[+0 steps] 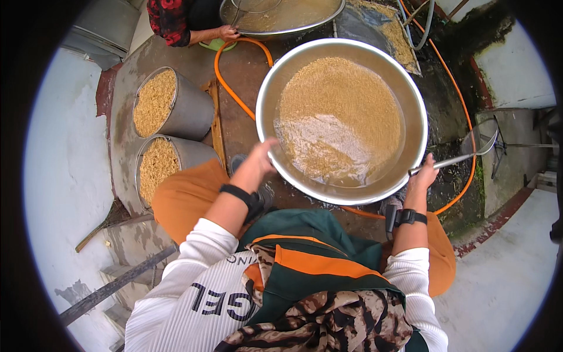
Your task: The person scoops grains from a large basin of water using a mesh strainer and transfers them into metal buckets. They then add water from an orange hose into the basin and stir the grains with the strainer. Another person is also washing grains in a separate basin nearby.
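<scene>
A wide metal basin [421, 100] stands in front of me, with tan grain [340, 88] under cloudy water in it. My left hand [263, 157] grips the basin's rim at the near left, its fingers slightly blurred. At the near right, my right hand [427, 173] is closed around the handle of a long-handled mesh strainer [485, 139], close against the rim. The strainer's head points away to the right, outside the basin.
Two metal buckets [193, 111] of damp grain stand at my left. Across from me, another person's hand [229, 33] is beside a second basin [305, 28]. An orange hose [226, 85] curves around my basin. A broom [108, 220] leans at the left wall.
</scene>
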A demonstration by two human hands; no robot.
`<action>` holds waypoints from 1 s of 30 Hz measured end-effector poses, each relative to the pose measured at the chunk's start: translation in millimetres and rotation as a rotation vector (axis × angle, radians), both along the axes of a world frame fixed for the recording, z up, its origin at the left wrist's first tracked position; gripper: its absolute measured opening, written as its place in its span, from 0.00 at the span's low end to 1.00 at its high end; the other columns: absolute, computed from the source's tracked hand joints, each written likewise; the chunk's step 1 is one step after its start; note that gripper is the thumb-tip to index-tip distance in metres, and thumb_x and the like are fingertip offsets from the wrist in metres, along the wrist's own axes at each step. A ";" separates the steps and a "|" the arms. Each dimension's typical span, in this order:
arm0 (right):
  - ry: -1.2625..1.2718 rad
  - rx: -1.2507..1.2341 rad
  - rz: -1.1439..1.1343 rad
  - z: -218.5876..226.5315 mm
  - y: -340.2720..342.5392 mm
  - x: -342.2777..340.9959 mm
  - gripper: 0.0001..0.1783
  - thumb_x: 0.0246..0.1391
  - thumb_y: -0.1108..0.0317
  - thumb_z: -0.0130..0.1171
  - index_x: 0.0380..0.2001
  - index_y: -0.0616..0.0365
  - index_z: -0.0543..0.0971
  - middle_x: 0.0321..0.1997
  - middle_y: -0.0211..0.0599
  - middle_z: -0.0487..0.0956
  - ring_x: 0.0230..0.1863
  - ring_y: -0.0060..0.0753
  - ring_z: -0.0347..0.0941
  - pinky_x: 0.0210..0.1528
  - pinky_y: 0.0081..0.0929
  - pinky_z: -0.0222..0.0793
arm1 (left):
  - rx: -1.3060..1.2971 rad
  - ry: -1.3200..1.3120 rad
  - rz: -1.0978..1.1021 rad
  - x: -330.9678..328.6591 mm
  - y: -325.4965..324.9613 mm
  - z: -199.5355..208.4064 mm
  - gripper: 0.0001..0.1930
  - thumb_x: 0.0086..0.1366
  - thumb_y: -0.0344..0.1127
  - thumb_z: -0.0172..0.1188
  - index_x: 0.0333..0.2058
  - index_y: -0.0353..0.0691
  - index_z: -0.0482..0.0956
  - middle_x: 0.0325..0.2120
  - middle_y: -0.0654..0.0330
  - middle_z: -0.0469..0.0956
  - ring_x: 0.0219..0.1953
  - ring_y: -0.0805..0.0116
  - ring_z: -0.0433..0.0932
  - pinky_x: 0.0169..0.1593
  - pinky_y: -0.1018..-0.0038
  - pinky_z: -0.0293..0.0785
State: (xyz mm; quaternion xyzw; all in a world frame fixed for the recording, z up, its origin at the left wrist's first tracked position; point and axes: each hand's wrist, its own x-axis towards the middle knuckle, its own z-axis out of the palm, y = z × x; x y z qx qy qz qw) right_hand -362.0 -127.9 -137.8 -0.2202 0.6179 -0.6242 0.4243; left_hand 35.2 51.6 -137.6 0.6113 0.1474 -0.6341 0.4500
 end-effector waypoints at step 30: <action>0.044 0.317 0.231 -89.0 7.3 -28.7 0.11 0.53 0.68 0.59 0.34 0.55 0.67 0.34 0.35 0.72 0.37 0.33 0.72 0.42 0.34 0.70 | 0.242 -0.370 -0.509 14.5 33.1 -93.8 0.12 0.68 0.40 0.46 0.47 0.44 0.70 0.34 0.59 0.74 0.31 0.65 0.72 0.34 0.65 0.72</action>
